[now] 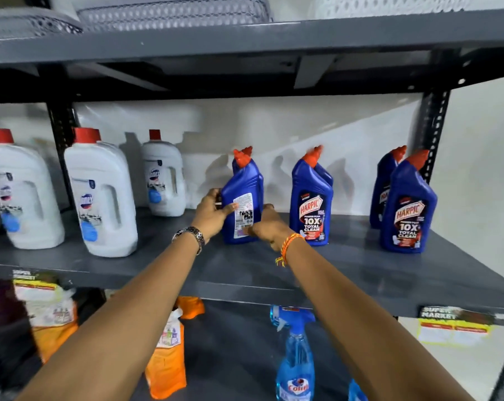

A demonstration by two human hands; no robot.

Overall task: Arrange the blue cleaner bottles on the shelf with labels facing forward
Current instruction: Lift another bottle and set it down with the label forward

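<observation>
On the grey middle shelf (245,267) stand blue cleaner bottles with red caps in three pairs, one behind the other. The left front bottle (240,186) shows its white back label with a barcode. My left hand (213,214) grips its left side and my right hand (266,225) holds its lower right side. A second bottle stands right behind it, mostly hidden. The middle front bottle (311,198) and the right front bottle (408,206) show their Harpic labels to the front. Another bottle (382,186) stands behind the right one.
Three white jugs with red caps (100,195) stand on the left of the same shelf. A black upright post (431,134) bounds the right end. Below are orange refill pouches (166,357) and a blue spray bottle (295,357). Grey mesh baskets (172,13) sit on the top shelf.
</observation>
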